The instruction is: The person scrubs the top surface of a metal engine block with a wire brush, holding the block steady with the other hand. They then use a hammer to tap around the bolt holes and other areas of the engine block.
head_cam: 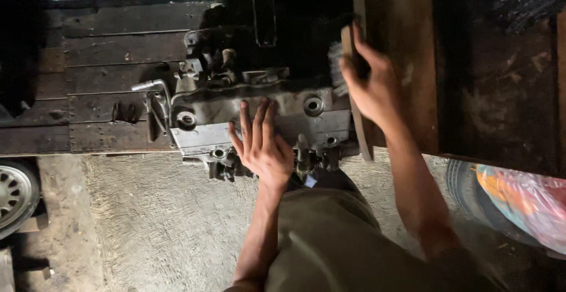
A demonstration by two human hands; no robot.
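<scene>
**Technician A:** What carries the workpiece, and why is it placed there?

**Technician B:** The dark, worn wooden-plank tabletop (pixel 112 50) carries it. The grey cast-metal engine cylinder head (pixel 259 118) lies flat at the near edge of the tabletop, its ported side overhanging toward the concrete floor (pixel 153 221). This placement appears to keep the part within reach of the standing person.

**Technician A:** State the orientation of the cylinder head.

**Technician B:** The long axis runs left to right, parallel to the tabletop edge. The broad face with two round bores faces up. The fittings and the bent metal pipe (pixel 154 85) are at the left end.

**Technician A:** State the condition of each hand.

**Technician B:** The left hand (pixel 262 144) is open, fingers spread and palm flat on the upper face. It appears to steady the casting. The right hand (pixel 370 82) is closed around a long wooden-handled brush (pixel 358 124) at the right end of the casting. The handle runs near to far, crosswise to the casting axis. The bristles (pixel 336 68) sit just beside the far right corner.

**Technician A:** List the smaller surrounding items.

**Technician B:** A car wheel (pixel 15 194) shows at the lower left. A coloured plastic bag (pixel 525 200) lies at the lower right.
</scene>
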